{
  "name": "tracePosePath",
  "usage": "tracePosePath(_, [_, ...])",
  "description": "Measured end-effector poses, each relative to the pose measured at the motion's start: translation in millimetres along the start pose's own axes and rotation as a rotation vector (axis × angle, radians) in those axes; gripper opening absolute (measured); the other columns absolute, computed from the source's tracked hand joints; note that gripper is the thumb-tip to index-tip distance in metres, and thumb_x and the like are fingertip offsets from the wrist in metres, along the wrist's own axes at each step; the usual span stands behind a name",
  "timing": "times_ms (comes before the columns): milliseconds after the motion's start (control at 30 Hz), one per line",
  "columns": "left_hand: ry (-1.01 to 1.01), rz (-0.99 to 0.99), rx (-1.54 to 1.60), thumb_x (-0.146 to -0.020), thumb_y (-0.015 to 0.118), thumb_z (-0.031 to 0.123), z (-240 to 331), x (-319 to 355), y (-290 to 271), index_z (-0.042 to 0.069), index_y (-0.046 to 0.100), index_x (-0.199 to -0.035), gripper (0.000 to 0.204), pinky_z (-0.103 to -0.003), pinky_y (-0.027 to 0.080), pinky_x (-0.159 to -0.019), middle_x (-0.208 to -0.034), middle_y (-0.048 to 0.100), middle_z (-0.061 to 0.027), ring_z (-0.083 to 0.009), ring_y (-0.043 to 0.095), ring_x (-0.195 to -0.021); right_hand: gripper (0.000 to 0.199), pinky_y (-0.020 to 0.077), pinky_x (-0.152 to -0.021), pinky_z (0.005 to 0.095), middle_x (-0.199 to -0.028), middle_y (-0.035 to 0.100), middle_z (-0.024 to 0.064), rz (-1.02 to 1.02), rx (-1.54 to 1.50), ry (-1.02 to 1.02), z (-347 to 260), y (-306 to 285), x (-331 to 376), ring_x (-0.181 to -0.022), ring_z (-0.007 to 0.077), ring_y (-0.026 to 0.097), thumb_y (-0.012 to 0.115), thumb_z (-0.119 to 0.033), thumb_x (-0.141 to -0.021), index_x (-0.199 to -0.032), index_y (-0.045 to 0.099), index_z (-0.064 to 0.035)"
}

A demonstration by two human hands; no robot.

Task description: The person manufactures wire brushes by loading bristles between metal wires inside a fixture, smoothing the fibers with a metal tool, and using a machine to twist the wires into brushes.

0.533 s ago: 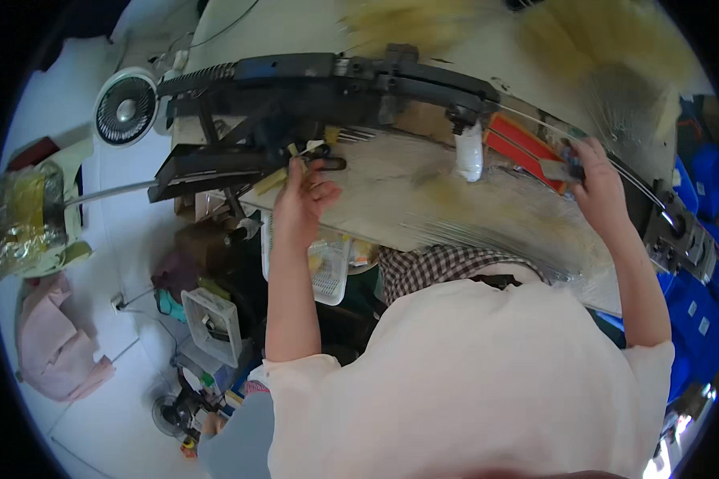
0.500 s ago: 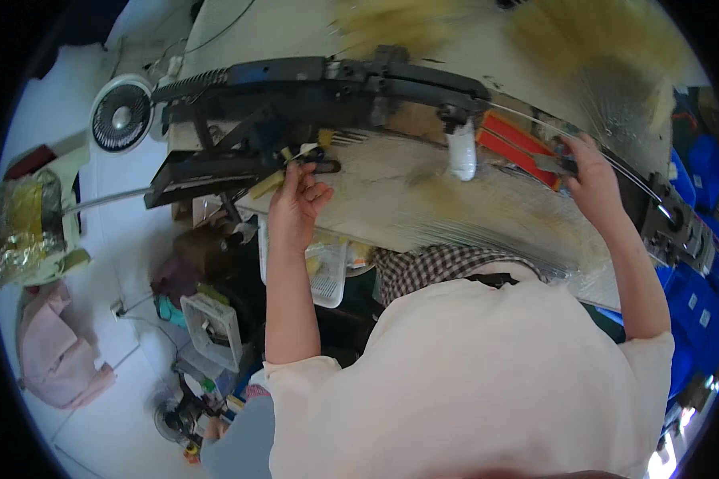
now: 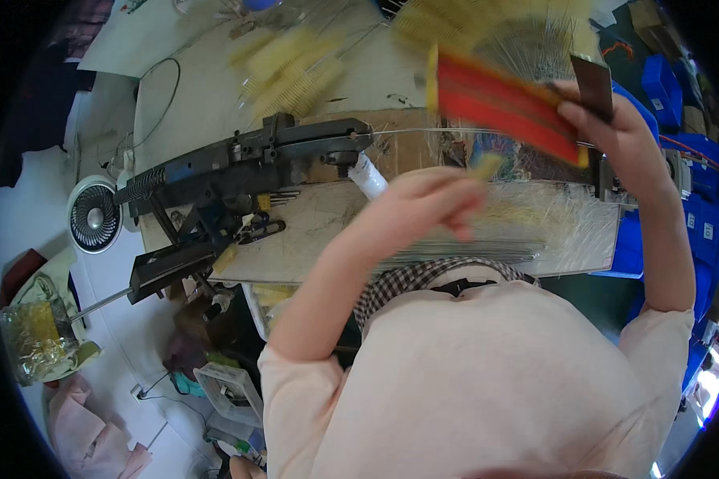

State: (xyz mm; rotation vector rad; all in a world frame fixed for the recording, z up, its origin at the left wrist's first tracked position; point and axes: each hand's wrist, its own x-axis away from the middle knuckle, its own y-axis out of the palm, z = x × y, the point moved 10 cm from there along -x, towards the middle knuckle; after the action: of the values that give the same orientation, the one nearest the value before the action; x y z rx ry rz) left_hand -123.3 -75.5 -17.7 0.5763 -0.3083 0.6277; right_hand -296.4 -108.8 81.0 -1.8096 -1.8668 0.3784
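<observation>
My right hand (image 3: 611,132) is closed at the near-right end of a flat red panel with yellow edges (image 3: 495,104), lifted over the far right of the bench and blurred. A dark, flat, blade-like piece (image 3: 593,86) sticks up at the same hand; its grip is hidden by the fingers. My left hand (image 3: 435,199) is closed in front of my chest, smeared by motion. A small yellowish piece (image 3: 487,166) shows at its fingertips, too blurred to name. Behind it, a long black clamp-like machine (image 3: 240,156) runs across the bench with a thin metal rod (image 3: 431,129) extending right.
A white-wrapped handle (image 3: 367,177) hangs from the machine. Bundles of thin wires with yellow ends (image 3: 295,72) lie on the bench (image 3: 200,96); more wires (image 3: 471,254) lie along its near edge. A fan (image 3: 94,217) stands left, blue bins (image 3: 699,223) right.
My left hand has moved right, away from the tools below the machine. My right hand has raised the red panel off the bench. The view has shifted, so the machine appears further left and lower.
</observation>
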Motion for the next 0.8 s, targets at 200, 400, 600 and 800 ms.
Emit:
tracePosePath(200, [-0.036,0.082,0.335,-0.092,0.05,0.028,-23,-81,21,0.003,0.056,-0.087,0.026,-0.026,0.048,-0.062,-0.068,0.051,0.0003,-0.0127,0.055,-0.063,0.029,0.0408,-0.065,0.0202,-0.092,0.059,0.0024,-0.265,-0.175,-0.086,-6,34,-30,-0.077,0.0063,0.052,0.054,-0.013,-0.089,-0.114,0.05,-0.0011])
tracePosePath(400, [0.079,0.445,0.575,-0.091,0.051,0.032,-30,-10,-37,0.003,0.054,-0.092,0.029,-0.025,0.047,-0.06,-0.068,0.051,0.0011,-0.0127,0.055,-0.064,0.028,0.0445,-0.074,0.0268,-0.094,0.059,0.0068,-0.307,0.248,-0.257,16,57,-40,-0.081,0.0138,0.055,0.057,-0.008,-0.085,-0.111,0.053,0.0019])
tracePosePath(600, [-0.002,0.278,0.515,-0.093,0.047,0.036,-34,1,-41,0.001,0.056,-0.097,0.037,-0.024,0.049,-0.058,-0.068,0.053,-0.0006,-0.0136,0.059,-0.067,0.026,0.0421,-0.072,0.026,-0.088,0.06,0.0037,-0.522,-0.009,-0.057,17,70,-41,-0.078,0.0113,0.053,0.061,-0.009,-0.082,-0.106,0.059,0.0013])
tracePosePath(800, [0.12,0.347,0.722,-0.093,0.039,0.047,-11,-7,-35,0.0,0.038,-0.125,0.057,-0.036,0.041,-0.095,-0.113,0.052,-0.011,-0.0206,0.052,-0.106,0.026,0.0408,-0.075,0.0214,-0.086,0.061,-0.0007,-0.455,-0.097,0.26,48,80,-43,-0.081,0.0072,0.051,0.056,-0.019,-0.089,-0.105,0.06,0.0001])
